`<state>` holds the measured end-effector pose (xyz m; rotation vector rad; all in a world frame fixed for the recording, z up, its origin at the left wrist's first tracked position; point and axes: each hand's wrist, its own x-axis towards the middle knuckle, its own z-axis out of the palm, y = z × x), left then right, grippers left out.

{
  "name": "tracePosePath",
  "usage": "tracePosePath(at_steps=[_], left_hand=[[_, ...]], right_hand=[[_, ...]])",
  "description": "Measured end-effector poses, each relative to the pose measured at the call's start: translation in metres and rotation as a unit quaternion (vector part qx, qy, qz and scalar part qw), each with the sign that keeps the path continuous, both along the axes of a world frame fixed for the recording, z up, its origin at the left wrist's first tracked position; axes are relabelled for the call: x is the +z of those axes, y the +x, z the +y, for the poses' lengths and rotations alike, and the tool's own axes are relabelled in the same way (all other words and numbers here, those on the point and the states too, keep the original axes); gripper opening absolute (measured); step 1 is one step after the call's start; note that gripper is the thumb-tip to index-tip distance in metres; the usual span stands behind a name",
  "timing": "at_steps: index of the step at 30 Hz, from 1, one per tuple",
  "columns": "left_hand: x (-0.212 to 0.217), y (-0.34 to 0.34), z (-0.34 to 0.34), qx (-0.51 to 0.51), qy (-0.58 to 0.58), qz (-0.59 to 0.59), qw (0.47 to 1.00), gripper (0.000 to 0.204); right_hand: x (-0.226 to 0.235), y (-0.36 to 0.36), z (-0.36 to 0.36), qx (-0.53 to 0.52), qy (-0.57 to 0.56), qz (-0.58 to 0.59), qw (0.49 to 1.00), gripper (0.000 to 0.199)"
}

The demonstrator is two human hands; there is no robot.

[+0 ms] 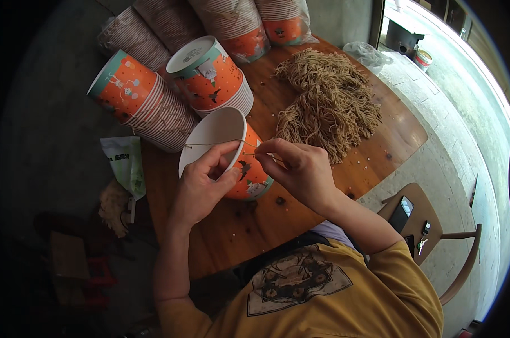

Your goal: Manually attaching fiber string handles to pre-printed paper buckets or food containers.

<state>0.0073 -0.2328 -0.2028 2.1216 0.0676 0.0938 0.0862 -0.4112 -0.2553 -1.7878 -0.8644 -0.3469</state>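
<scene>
Here the left hand [201, 188] grips the rim of an orange paper bucket [238, 163] lying on its side on the wooden worktop [238, 231], while the right hand [300, 169] pinches a thin twine [213, 144] stretched across its mouth. The bucket looks light and crushable, best held by its stiff rim; the twine is limp, needing a fingertip pinch.

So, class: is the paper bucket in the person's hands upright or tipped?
Tipped. The bucket lies on its side on the table, white inside facing the left hand; right hand pinches a string.

Yellow short-sleeved shirt [334, 293] with a dark printed emblem, bare forearms.
</scene>
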Motion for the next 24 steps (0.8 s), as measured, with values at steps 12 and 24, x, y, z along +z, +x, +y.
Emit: tracePosePath(at_steps=[12,24], left_hand=[[-0.0023,-0.0009,-0.0025,-0.001,0.004,0.004,1.0,0.039],[0.0006,-0.0019,-0.0075,-0.011,0.021,0.014,1.0,0.044]], right_hand=[[-0.0048,0.0002,0.006,-0.032,-0.034,-0.066,0.997,0.01],[-0.006,-0.001,0.0068,-0.032,-0.001,-0.065,0.997,0.011]])
